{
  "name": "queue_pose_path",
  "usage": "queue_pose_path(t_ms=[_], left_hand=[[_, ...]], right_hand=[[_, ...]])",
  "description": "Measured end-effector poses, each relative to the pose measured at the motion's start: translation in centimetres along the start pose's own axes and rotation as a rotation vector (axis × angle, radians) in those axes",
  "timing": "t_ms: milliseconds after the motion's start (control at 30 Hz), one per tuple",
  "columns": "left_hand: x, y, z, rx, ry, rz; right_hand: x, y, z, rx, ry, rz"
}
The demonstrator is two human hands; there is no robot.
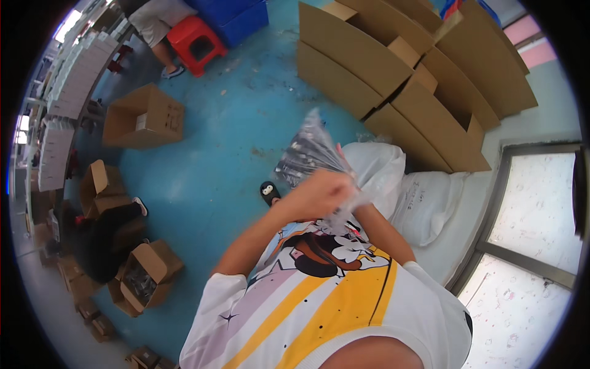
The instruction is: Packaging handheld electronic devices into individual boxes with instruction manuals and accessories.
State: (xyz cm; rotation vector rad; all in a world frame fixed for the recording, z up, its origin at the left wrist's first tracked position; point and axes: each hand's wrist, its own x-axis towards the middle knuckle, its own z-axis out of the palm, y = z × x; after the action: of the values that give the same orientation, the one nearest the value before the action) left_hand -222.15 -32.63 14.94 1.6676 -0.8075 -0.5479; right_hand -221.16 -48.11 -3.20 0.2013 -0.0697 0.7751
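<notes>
At the frame's centre, a clear plastic bag (308, 147) of dark pieces (297, 161) is gripped in the curled fingers of the left hand (332, 189); the right hand (342, 157) is mostly hidden behind the bag, so its hold cannot be told.

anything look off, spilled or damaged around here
Mostly fine. The blue floor has dark scuffs and small pale specks near the red stool, which looks untidy. Nothing visibly spills from the clear plastic bag in the left hand, but it is too blurred to judge for tears.
</notes>
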Motion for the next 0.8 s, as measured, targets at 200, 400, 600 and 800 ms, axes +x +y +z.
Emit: queue_pose_path(t_ms=[200,400,600,800], left_hand=[[-4.1,-2.1,-5.0,0.093,0.068,-0.014],[-11.4,-8.7,-15.7,-0.214,0.994,-0.193],[-10.1,-10.9,-19.7,-0.781,0.907,-0.25],[-6.8,-14.0,-26.1,-1.089,0.861,-0.245]], right_hand=[[9.8,6.0,10.9,-0.568,0.455,-0.258],[17.4,5.4,6.4,-0.477,0.506,-0.205],[24.4,4.3,5.7,-0.709,0.406,-0.178],[34.7,-0.9,7.3,-0.791,0.437,-0.029]])
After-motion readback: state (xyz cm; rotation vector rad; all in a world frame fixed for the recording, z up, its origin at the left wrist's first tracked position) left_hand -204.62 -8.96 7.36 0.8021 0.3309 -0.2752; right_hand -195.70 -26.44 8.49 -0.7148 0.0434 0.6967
